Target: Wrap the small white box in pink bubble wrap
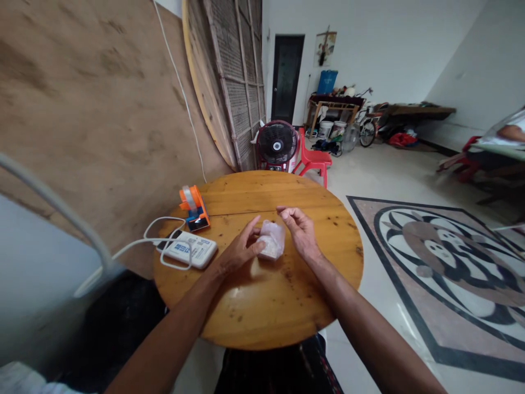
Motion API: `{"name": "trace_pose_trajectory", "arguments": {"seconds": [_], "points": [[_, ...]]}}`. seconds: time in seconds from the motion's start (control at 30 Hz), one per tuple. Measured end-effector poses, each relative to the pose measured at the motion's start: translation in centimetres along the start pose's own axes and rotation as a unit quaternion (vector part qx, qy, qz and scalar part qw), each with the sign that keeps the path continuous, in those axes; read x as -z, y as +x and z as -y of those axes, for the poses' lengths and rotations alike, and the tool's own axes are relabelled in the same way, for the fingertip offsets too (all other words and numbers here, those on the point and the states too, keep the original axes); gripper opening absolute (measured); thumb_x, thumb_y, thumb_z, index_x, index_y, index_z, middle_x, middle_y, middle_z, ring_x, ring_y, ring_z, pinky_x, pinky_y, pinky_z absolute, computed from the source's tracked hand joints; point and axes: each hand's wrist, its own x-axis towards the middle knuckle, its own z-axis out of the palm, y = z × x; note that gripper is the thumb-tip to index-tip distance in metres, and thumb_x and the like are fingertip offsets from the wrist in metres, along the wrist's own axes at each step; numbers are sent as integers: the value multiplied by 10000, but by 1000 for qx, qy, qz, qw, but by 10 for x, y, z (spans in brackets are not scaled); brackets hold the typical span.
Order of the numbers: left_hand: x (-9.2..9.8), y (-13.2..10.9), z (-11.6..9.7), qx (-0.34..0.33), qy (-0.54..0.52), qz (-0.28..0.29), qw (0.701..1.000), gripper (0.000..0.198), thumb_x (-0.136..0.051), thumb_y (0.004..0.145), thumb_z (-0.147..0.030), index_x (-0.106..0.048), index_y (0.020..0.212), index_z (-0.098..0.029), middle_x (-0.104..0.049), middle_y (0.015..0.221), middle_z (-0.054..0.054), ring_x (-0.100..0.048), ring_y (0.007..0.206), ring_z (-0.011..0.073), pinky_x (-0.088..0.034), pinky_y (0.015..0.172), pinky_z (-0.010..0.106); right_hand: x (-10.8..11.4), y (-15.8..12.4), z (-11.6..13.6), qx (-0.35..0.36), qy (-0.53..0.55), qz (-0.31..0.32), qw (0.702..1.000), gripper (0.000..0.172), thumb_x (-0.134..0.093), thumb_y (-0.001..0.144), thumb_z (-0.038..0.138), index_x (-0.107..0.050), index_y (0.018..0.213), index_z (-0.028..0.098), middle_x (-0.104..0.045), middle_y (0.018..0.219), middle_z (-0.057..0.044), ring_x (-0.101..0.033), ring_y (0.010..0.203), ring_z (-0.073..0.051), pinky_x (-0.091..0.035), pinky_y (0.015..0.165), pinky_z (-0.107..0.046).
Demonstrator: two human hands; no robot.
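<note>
Counter (254, 323): one, round, varnished yellow-brown wood, in a white-walled room.
Packet (271, 243): one, small, whitish, in crinkled clear plastic, between the hands; longer axis apparently pointing away from the person.
Left hand (241, 243): nearer, fingers loosely spread, thumb against the packet.
Right hand (302, 230): just beside, fingertips drawn close; whether they hold anything, cannot tell.
Farther left: one orange-and-blue tape dispenser (200, 212), one white rounded box (205, 253).

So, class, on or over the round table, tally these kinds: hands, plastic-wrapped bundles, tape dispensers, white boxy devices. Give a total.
Hands, left hand and right hand: 2
Plastic-wrapped bundle: 1
Tape dispenser: 1
White boxy device: 1
Total: 5
</note>
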Motion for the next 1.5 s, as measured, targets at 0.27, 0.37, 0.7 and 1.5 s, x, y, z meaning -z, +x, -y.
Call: {"name": "trace_pose_trajectory", "arguments": {"seconds": [0.27,0.37,0.7,1.5], "points": [[-4,1,-12,-52,-26,-10,998,606,-465,951,-498,-389,1455,-171,-510,1416,131,-478,1282,298,-396,1056,408,-7,60,27,2,-95,86,992,213,-644,790,390,-600,709,198,-702,1005,-62,-618,1056,-229,-428,963,-385],[-2,2,-6,-38,-13,-19,999,591,-485,945,-490,-408,1439,-174,-503,1427,124,-480,1275,298,-382,1065,410,-10,79,19,-20,-121,79,989,154,-635,778,343,-602,701,214,-708,956,-39,-634,963,-205,-444,939,-370],[-1,7,2,-13,-44,-78,996,716,-519,913,-484,-276,1502,-157,-556,1351,139,-557,1165,269,-424,1010,388,-11,120,-3,-95,-220,66,969,147,-606,722,277,-544,609,206,-530,604,47,-476,611,-120,-405,671,-265],[0,16,9,36,139,-97,985,613,-545,846,-364,-479,1414,-143,-649,1040,85,-583,867,210,-476,826,361,-5,106,34,-34,-325,103,939,243,-580,817,378,-612,670,187,-574,559,8,-516,519,-123,-401,567,-273]]}}
